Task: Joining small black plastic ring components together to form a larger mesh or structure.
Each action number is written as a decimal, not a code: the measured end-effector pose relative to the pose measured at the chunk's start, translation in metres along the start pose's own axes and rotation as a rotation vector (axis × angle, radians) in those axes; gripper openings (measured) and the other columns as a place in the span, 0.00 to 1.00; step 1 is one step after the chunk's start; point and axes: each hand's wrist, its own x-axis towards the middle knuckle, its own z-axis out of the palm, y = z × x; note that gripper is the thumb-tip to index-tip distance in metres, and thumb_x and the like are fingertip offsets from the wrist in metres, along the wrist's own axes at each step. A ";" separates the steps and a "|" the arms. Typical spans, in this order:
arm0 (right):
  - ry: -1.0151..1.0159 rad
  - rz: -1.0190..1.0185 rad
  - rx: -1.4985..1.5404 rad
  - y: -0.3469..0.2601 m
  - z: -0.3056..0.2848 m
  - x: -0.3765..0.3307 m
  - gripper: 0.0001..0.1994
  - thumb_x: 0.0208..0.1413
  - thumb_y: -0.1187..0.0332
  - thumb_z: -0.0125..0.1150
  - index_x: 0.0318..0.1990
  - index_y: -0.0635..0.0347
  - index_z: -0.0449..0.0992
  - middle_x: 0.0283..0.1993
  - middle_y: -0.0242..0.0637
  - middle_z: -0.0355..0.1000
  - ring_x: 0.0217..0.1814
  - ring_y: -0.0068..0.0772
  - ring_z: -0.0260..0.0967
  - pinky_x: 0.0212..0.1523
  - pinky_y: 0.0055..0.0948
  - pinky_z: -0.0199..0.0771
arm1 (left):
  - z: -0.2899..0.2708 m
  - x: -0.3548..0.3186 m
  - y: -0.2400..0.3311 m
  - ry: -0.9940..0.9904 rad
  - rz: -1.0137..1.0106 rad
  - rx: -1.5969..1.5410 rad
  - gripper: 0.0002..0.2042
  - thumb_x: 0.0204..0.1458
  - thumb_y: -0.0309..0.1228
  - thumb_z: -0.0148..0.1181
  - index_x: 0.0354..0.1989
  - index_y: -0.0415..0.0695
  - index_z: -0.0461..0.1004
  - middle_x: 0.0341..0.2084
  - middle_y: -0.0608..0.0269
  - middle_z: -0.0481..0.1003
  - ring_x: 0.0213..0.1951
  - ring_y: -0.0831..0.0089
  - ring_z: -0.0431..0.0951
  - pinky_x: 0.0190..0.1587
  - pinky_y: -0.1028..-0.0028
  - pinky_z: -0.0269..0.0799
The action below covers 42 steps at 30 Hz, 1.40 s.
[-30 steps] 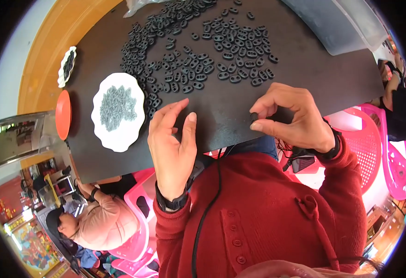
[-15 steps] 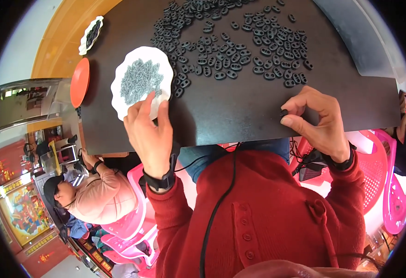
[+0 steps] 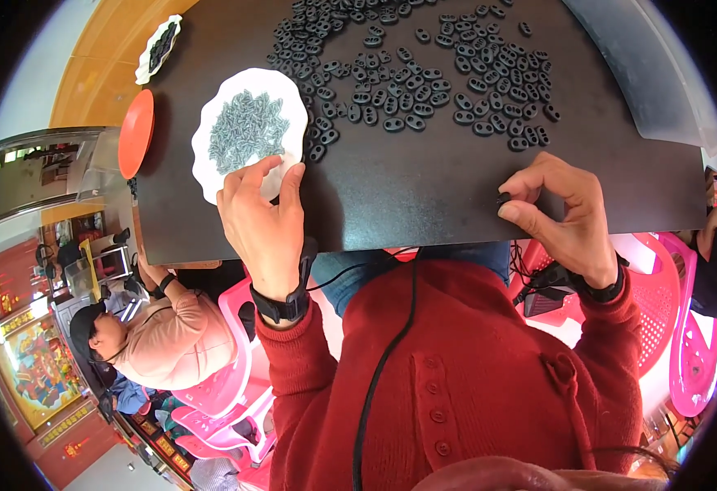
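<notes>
Flat orange-red round lid [image 3: 136, 133] sits at far left edge of the black worktop [image 3: 424, 188]. Left hand [image 3: 262, 221], fingers loosely spread & holding nothing, rests fingertips on near rim of white scalloped dish [image 3: 248, 131] of small grey metal clips, directly ahead of it. Scattered black oval two-hole plastic pieces [image 3: 424, 78] lie beyond, up & right. Right hand [image 3: 563, 214] pinches one small black piece [image 3: 503, 199] at near edge, w/ nothing in between

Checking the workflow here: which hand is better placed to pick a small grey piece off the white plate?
Probably the left hand: its fingertips already rest on the white plate beside the grey pieces. The right hand is far across the table and pinches a black part.
</notes>
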 end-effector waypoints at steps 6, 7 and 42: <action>0.007 0.048 0.052 0.001 0.007 0.000 0.10 0.58 0.74 0.82 0.43 0.66 0.86 0.35 0.32 0.78 0.37 0.23 0.71 0.42 0.27 0.72 | 0.002 -0.002 0.002 0.023 -0.050 -0.121 0.09 0.57 0.32 0.78 0.42 0.42 0.90 0.38 0.56 0.85 0.43 0.54 0.82 0.50 0.58 0.76; 0.005 0.055 0.063 0.001 0.008 0.000 0.10 0.58 0.74 0.82 0.43 0.66 0.87 0.36 0.32 0.78 0.37 0.23 0.71 0.42 0.27 0.72 | 0.003 -0.002 0.002 0.046 -0.033 -0.160 0.08 0.57 0.31 0.77 0.41 0.42 0.90 0.37 0.57 0.85 0.42 0.54 0.82 0.50 0.58 0.76; 0.212 -0.077 0.179 0.012 0.053 0.014 0.10 0.64 0.83 0.68 0.50 0.65 0.87 0.41 0.27 0.80 0.40 0.14 0.69 0.43 0.21 0.70 | 0.035 -0.054 0.114 -0.426 -0.393 -1.618 0.09 0.65 0.21 0.72 0.52 0.34 0.86 0.43 0.54 0.89 0.42 0.80 0.85 0.48 0.80 0.79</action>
